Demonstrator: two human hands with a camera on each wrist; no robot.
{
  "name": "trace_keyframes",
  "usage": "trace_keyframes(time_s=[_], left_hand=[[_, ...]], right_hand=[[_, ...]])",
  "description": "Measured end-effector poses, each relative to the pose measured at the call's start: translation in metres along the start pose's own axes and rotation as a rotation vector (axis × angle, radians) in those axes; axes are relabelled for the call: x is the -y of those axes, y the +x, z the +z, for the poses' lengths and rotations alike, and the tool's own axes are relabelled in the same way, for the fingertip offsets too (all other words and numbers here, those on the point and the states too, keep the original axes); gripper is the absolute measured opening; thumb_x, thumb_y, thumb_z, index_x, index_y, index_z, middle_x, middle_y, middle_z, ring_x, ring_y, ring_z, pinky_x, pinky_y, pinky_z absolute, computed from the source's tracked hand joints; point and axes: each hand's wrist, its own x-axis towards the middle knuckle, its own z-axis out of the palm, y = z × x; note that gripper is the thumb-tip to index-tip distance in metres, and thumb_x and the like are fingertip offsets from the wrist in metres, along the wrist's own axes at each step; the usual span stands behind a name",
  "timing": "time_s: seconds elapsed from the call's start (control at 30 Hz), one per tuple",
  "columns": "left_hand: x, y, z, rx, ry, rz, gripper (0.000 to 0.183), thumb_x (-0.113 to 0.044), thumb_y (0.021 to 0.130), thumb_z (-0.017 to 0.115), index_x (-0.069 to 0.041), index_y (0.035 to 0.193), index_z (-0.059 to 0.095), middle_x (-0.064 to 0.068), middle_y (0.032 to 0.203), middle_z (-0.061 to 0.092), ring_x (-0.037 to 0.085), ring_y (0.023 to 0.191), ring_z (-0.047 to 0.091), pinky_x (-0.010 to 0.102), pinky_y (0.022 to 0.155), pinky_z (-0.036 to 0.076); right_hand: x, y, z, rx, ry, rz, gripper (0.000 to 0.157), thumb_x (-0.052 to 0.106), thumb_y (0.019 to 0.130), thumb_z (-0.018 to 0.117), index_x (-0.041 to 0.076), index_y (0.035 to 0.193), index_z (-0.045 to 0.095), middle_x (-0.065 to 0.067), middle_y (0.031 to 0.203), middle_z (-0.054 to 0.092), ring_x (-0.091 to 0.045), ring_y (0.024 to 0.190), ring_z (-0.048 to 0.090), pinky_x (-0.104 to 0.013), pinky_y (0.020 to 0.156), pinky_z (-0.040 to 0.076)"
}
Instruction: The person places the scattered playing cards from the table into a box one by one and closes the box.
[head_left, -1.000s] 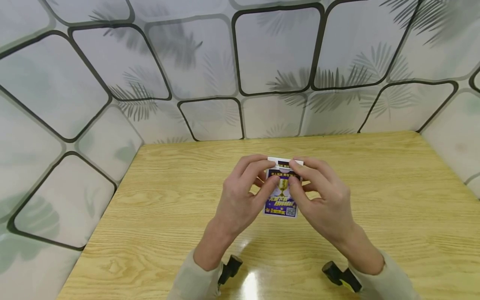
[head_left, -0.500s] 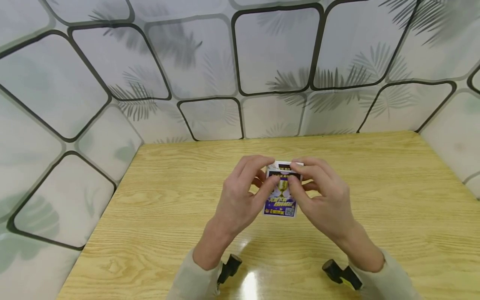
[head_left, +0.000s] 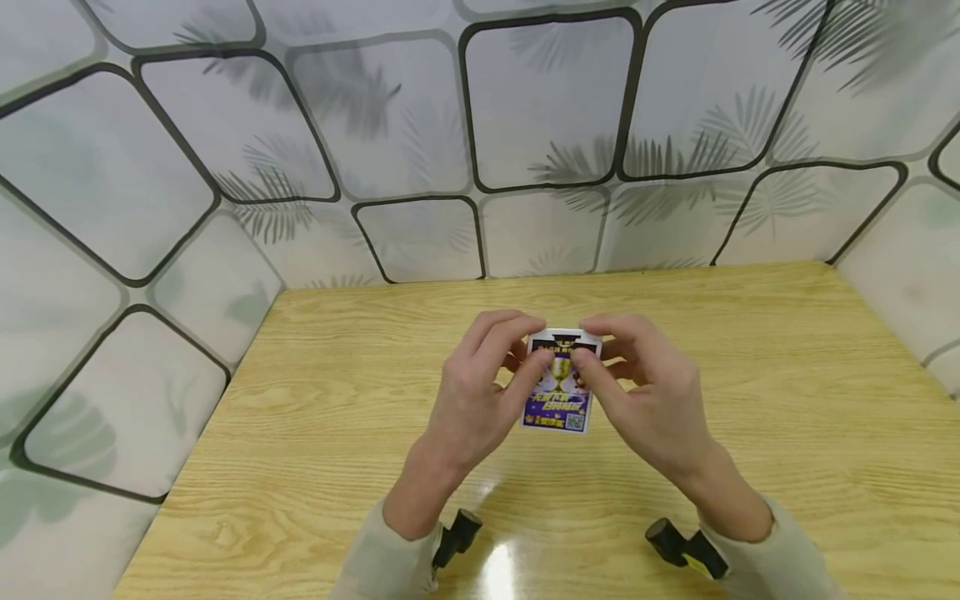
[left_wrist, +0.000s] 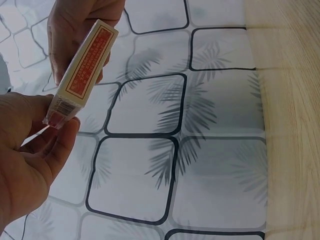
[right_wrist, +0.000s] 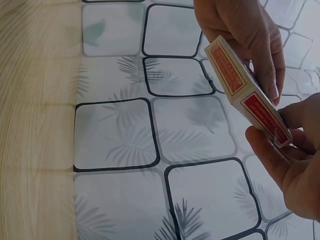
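Both hands hold a small playing-card box (head_left: 557,400) above the table in the head view. Its purple face, with a gold trophy and a QR code, is towards me; a white flap with a dark centre shows at the top edge. My left hand (head_left: 476,392) pinches the left side, thumb on the face and index finger at the top corner. The right hand (head_left: 656,396) does likewise on the right. Cream sides with red panels show on the box (left_wrist: 86,67) in the left wrist view. Clear wrap appears at one end of the box (right_wrist: 267,120) in the right wrist view.
A light wooden table (head_left: 330,433) lies beneath the hands. Behind it rises a wall covering (head_left: 555,100) with dark rounded outlines and leaf prints. Small black devices are strapped at the left wrist (head_left: 459,537) and right wrist (head_left: 686,550).
The white flap at the box's top has come down lower against the face. My right index finger has drawn back from the flap to the top corner. Both hands still hold the box.
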Motion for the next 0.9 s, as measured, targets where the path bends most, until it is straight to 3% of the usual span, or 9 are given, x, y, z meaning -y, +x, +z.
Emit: trace_keyframes(time_s=[0.5, 0.9], left_hand=[[0.0001, 0.0009, -0.0003, -0.004, 0.005, 0.015, 0.024, 0.001, 0.089, 0.071, 0.003, 0.111, 0.062, 0.015, 0.112, 0.059, 0.015, 0.077, 0.058, 0.012, 0.071, 0.051], [0.0004, 0.0005, 0.0009, 0.01, 0.014, 0.008, 0.02, 0.001, 0.09, 0.07, 0.002, 0.108, 0.06, 0.015, 0.111, 0.059, 0.015, 0.077, 0.056, 0.012, 0.07, 0.051]], right_hand=[[0.0005, -0.0003, 0.0013, -0.007, 0.051, 0.014, 0.033, 0.021, 0.097, 0.064, -0.01, 0.108, 0.063, -0.021, 0.102, 0.066, -0.006, 0.08, 0.066, -0.015, 0.063, 0.054], [0.0033, -0.0004, 0.0011, -0.021, 0.03, 0.048, 0.022, 0.012, 0.094, 0.068, -0.009, 0.102, 0.066, -0.022, 0.103, 0.065, -0.005, 0.083, 0.065, -0.014, 0.064, 0.054]])
